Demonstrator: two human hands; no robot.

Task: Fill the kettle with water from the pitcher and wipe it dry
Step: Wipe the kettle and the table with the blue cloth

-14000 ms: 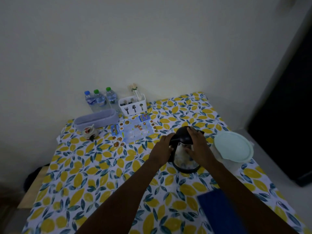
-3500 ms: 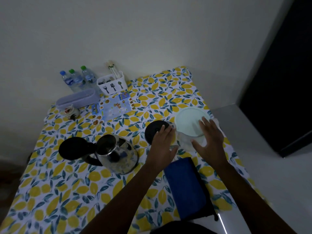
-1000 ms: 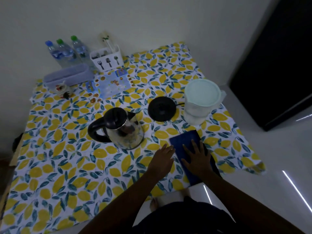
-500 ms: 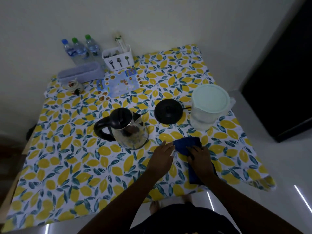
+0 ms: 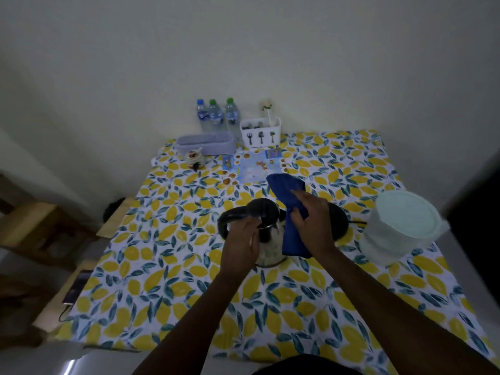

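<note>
Steel kettle [image 5: 267, 236] wiped mid-table.
It is steadied by the left hand [image 5: 241, 243], grip unclear; a blue cloth [image 5: 290, 212] is clamped in the right hand [image 5: 311, 223], hiding the kettle's right side.

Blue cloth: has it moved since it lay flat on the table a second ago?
Yes. The blue cloth is lifted off the lemon-print tablecloth, held in the right hand against the steel kettle.
</note>
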